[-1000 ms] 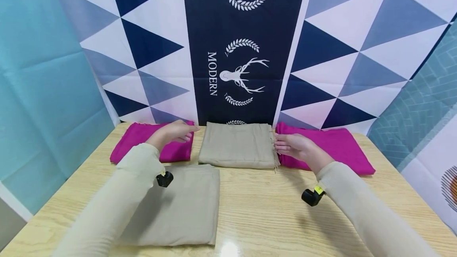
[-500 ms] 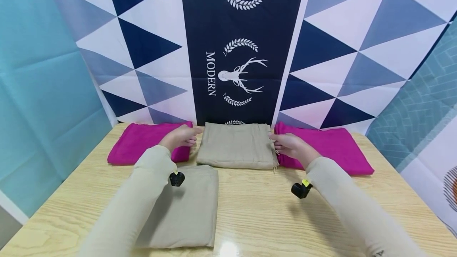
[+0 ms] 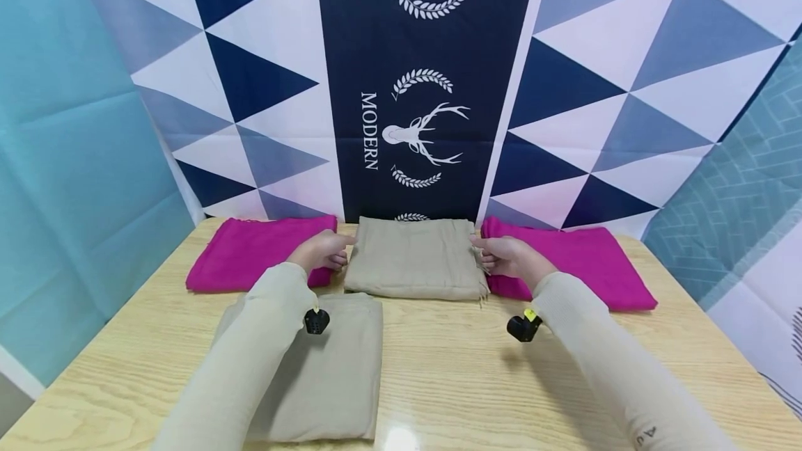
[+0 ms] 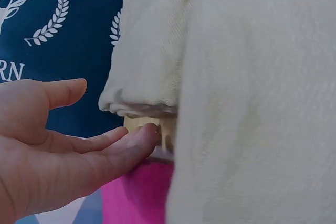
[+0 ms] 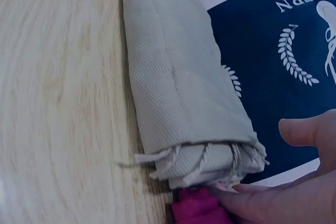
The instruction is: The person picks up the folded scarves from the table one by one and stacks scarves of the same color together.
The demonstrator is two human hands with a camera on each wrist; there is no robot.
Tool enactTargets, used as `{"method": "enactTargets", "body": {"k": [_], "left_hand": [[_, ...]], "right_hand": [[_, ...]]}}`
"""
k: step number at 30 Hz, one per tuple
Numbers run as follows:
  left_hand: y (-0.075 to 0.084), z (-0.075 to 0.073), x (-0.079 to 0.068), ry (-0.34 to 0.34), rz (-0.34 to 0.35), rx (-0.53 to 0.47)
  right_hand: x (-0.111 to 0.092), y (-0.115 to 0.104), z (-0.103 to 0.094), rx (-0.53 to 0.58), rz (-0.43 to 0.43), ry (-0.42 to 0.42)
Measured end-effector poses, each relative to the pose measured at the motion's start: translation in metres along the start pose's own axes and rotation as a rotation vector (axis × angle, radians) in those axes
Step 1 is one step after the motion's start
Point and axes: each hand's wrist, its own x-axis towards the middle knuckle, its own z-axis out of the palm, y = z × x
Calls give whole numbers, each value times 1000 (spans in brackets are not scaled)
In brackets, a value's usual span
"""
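A folded beige scarf (image 3: 413, 259) with a fringed right end lies at the back middle of the table, between two magenta ones. My left hand (image 3: 319, 250) is at its left end. In the left wrist view, thumb and fingers (image 4: 139, 142) are spread apart, with the fingertips just below the scarf's folded end (image 4: 144, 85). At the fringed end is my right hand (image 3: 510, 256). The right wrist view has its thumb (image 5: 299, 131) raised beside the scarf (image 5: 178, 77) and its fingers low by the fringe, their tips partly hidden.
Magenta folded cloths lie at back left (image 3: 260, 249) and back right (image 3: 583, 263). A second beige folded cloth (image 3: 338, 367) lies at front left, partly under my left forearm. The wooden table (image 3: 451, 381) meets a patterned curtain (image 3: 413, 89) behind.
My left hand has moved right and slightly nearer me, off the left magenta cloth to the beige scarf's left end. My right hand has shifted a little left.
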Motion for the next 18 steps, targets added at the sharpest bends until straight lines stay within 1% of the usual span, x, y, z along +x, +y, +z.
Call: {"method": "enactTargets", "body": {"k": [3,9,13,18], "left_hand": [[-3,1,2,-11,-8,-20],[-4,4,6,-6,-23,-70],[-5,5,8,14,-22,-86],[-5,8,11,48,-15,-70]], "right_hand": [[2,1,-4,2,5,-21],[5,1,-6,12,34,-15],[8,0,-6,19,48,-7],[13,3,-3,32,63,-7]]}}
